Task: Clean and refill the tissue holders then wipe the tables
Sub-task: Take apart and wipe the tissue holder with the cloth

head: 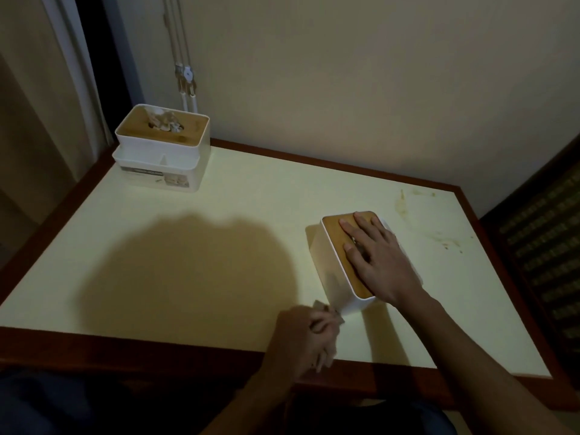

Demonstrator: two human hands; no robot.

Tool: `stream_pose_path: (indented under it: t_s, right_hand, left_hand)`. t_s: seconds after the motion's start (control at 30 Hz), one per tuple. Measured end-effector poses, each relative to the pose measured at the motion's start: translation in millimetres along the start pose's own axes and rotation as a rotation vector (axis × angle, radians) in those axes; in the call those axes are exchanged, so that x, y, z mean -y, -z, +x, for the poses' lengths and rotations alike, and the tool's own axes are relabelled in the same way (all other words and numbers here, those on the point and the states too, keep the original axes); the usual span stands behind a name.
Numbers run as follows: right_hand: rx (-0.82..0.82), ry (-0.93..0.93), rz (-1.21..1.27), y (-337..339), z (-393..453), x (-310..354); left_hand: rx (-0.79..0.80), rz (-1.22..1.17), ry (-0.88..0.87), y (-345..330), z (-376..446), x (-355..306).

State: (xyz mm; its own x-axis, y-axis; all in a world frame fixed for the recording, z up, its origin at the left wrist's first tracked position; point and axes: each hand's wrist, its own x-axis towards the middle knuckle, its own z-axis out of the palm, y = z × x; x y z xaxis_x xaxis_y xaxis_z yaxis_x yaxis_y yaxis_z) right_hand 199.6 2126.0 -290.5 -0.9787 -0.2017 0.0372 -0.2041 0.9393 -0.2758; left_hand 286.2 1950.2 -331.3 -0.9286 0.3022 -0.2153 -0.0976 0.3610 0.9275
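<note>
Near tissue holder (348, 262), right side of tabletop (219, 230): right hand (376, 255) flat on its wooden lid, grip released; left hand (306, 335) clenches a crumpled cloth (326, 350) beside its near corner. Step judged: cleaning this holder; next, wipe its sides, then the far-left holder (163, 149).

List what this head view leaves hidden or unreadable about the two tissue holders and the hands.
- Near tissue holder: the slot in its wooden lid is covered by the right hand, so any tissue inside is hidden.
- Far tissue holder: the label on its front is too small and dim to read.
- Left hand: it grips a crumpled cloth or tissue; blur and shadow hide which.
- Table: its near edge sinks into dark shadow.
</note>
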Motion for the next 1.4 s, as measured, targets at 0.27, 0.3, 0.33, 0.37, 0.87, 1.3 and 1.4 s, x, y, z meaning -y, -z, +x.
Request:
stream_pose_path:
  t_s: [0.27,0.3,0.33,0.37,0.87,1.3,1.4]
  right_hand:
    - [0.031,-0.035,0.038,8.0,-1.2,8.0]
    - [0.026,-0.070,0.074,10.1,1.4,11.0]
    - [0.013,-0.112,0.102,12.6,5.1,16.7]
    - [-0.006,-0.149,0.121,14.2,9.2,23.6]
    - [-0.179,-0.325,0.081,-16.4,6.7,75.2]
    - [-0.293,-0.307,0.214,-27.4,-6.9,72.0]
    - [-0.296,-0.288,0.123,-30.4,-9.7,68.9]
  left_hand:
    - [-0.352,-0.569,0.071,62.0,-19.5,16.5]
    - [-0.355,-0.638,0.072,73.1,-20.8,15.6]
    - [-0.343,-0.681,0.069,82.5,-19.8,18.3]
    - [-0.312,-0.726,0.059,90.1,-19.5,21.8]
    - [-0.270,-0.592,-0.097,131.7,-27.0,37.4]
    - [-0.216,-0.517,-0.141,123.6,-27.2,38.0]
    - [-0.193,-0.590,-0.053,119.9,-23.5,42.6]
